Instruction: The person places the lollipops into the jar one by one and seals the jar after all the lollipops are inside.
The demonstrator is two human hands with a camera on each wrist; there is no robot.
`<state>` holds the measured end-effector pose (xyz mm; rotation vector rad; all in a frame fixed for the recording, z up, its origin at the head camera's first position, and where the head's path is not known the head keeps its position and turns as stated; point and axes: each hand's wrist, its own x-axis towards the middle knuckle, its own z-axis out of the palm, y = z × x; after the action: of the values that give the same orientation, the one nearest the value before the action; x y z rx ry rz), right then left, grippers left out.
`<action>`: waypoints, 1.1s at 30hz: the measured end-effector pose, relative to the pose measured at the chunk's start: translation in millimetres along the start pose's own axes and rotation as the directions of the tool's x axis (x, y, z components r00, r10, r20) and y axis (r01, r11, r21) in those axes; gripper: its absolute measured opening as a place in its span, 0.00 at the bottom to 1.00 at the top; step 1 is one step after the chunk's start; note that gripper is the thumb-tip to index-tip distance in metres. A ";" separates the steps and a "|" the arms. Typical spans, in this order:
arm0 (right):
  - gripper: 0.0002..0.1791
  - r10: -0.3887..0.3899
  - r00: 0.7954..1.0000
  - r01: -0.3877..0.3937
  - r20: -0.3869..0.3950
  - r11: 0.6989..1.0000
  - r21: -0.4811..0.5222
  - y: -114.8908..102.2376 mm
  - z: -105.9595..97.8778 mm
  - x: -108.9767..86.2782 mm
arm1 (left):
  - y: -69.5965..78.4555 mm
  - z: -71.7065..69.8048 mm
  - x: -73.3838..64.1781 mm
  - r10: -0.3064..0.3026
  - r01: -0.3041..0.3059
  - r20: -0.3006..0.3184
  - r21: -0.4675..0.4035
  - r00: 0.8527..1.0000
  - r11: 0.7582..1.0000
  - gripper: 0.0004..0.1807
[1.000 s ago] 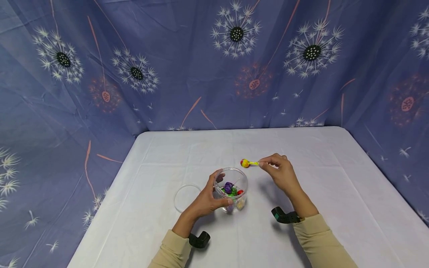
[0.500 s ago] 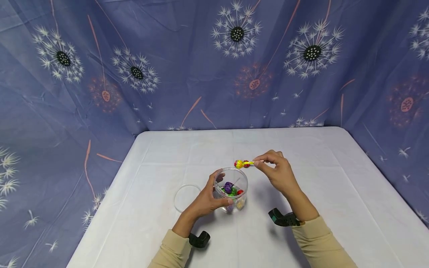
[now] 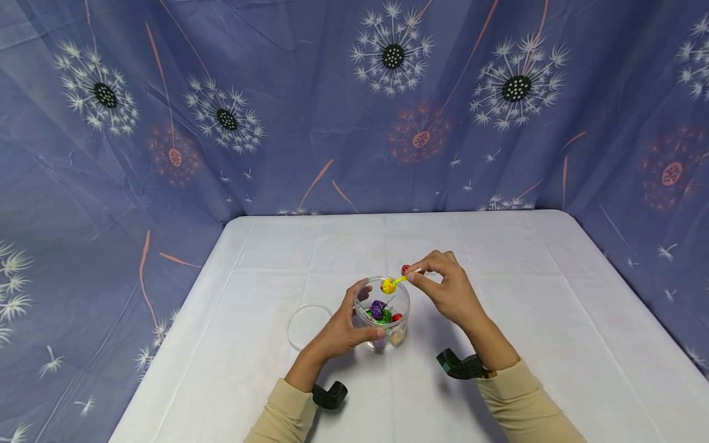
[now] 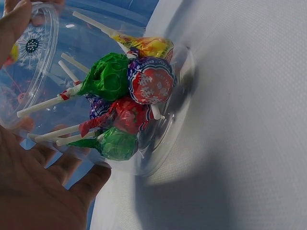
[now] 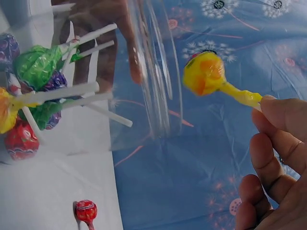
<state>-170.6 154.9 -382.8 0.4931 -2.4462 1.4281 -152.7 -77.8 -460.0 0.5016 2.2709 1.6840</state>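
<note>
My left hand (image 3: 346, 329) grips a clear plastic jar (image 3: 403, 307) from its left side, thumb in front. Inside lie several wrapped lollipops, among them a purple one (image 3: 378, 309), a green one (image 4: 108, 76) and a red one (image 5: 21, 139), sticks pointing various ways. By its stick, between thumb and fingertips, my right hand (image 3: 451, 289) pinches a yellow lollipop (image 5: 205, 74). In the head view its yellow head is at the jar's open mouth; the right wrist view shows it just outside the rim.
A red lollipop (image 5: 86, 211) lies on the white-covered table (image 3: 498, 246) behind the jar, partly hidden by the right hand in the head view. The clear round lid (image 3: 289, 329) rests left of the jar. A blue dandelion-print curtain (image 3: 310, 123) hangs behind the table.
The right hand has carried the yellow lollipop leftward from the table to the jar's mouth, bringing the red lollipop behind it into view. The left hand and jar stay put.
</note>
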 end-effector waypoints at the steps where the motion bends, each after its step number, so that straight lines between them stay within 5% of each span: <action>1: 0.04 -0.003 1.000 0.003 0.004 1.000 0.000 -0.4 1.1 -0.3 | -0.2 0.1 0.0 0.000 0.000 -0.001 -0.001 1.000 1.000 0.54; 12: 0.03 -0.075 0.997 0.076 0.030 0.996 -0.039 1.3 10.8 -4.5 | -1.3 0.3 -0.5 0.007 -0.007 -0.002 -0.003 1.000 1.000 0.54; 26: 0.04 -0.064 0.990 0.076 0.124 0.992 -0.100 0.8 16.3 -10.1 | -1.5 -0.1 -0.4 0.008 -0.008 -0.002 0.001 1.000 1.000 0.53; 33: 0.07 -0.063 0.992 0.072 0.108 0.994 -0.084 0.4 11.8 -7.5 | -0.4 0.3 -0.2 0.007 -0.007 -0.003 -0.002 1.000 1.000 0.53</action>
<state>-164.6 146.0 -391.7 0.6407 -2.5349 1.2930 -152.4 -77.8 -460.5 0.5080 2.2725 1.6911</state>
